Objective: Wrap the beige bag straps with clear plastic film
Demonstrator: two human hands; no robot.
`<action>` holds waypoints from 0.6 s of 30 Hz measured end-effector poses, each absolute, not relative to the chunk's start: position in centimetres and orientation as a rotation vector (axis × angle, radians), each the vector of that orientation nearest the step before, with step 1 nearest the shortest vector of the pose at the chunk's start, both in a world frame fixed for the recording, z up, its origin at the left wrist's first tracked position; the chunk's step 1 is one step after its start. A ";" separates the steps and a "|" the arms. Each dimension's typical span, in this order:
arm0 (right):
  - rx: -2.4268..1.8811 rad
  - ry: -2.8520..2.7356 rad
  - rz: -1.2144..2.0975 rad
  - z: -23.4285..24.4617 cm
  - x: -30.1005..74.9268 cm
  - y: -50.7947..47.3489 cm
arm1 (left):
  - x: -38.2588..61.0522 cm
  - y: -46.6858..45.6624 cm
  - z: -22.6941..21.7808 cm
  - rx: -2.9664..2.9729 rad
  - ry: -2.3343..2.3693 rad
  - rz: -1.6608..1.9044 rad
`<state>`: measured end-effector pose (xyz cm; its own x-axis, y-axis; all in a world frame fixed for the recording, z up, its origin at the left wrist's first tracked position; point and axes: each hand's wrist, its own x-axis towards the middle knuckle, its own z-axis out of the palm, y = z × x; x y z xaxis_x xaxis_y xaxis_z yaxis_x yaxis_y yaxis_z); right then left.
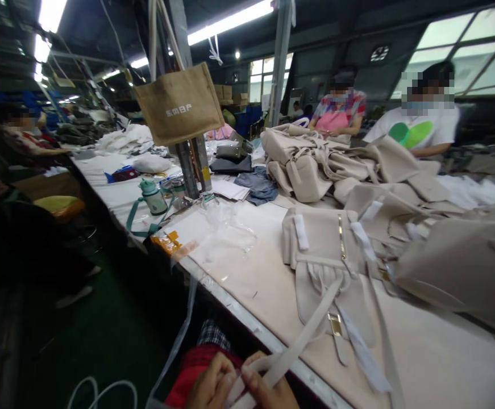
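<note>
A beige strap (pixel 309 332) runs from the beige backpack (pixel 324 236) on the table down to my hands, low in the view by the table's front edge. My right hand (pixel 270 392) is closed on this strap, thumb pressed on a bend near its end. Close beside it, my left hand (pixel 211 383) has its fingers pinched together at the looped strap end; part of the grip is hidden. The backpack lies with its flap (pixel 349 324) spread toward me, showing a gold buckle (pixel 335 324) and a gold zipper (pixel 341 236). White wrapping (pixel 364 352) covers another strap.
More beige bags (pixel 315 159) are piled behind and to the right. Clear plastic (pixel 230 227), orange tape (pixel 170 243) and a green bottle (pixel 153 196) lie left. A brown bag (pixel 179 105) hangs on a post. Two co-workers (pixel 413 130) are across the table.
</note>
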<state>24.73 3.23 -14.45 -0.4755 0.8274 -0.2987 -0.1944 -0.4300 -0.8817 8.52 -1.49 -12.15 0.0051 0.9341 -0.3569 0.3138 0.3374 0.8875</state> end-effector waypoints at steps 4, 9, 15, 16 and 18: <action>-0.966 -1.103 2.031 -13.1 25.4 3.2 | 9.8 -0.3 -9.3 1.171 1.543 0.752; -0.924 -1.101 2.045 -12.7 25.5 3.6 | 11.1 1.2 -7.6 1.295 1.550 0.670; -1.030 -1.196 1.917 -12.9 26.2 4.1 | 10.0 1.2 -7.0 1.453 1.588 0.646; -1.039 -1.196 1.911 -13.0 26.4 4.1 | 9.3 0.7 -7.0 1.456 1.611 0.680; -1.047 -1.192 1.920 -13.4 26.7 4.2 | 7.9 -0.3 -6.8 1.545 1.639 0.733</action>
